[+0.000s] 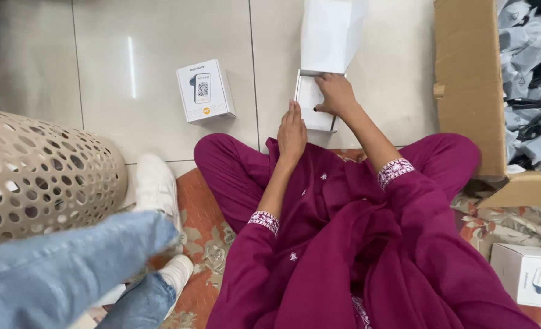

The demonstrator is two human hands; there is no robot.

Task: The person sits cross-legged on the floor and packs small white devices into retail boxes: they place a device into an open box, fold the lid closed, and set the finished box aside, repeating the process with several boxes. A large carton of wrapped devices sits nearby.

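Left hand (292, 131) flat beside open white box (314, 100); right hand (337, 94) gripping its edge; contents unseen.

Small white box (205, 91) with a printed label lies flat on the floor, left of my hands. An open white box (312, 97) sits just ahead, its lid (330, 33) raised. Brown cardboard carton (468, 91) at right. Another white box (529, 274) at lower right.
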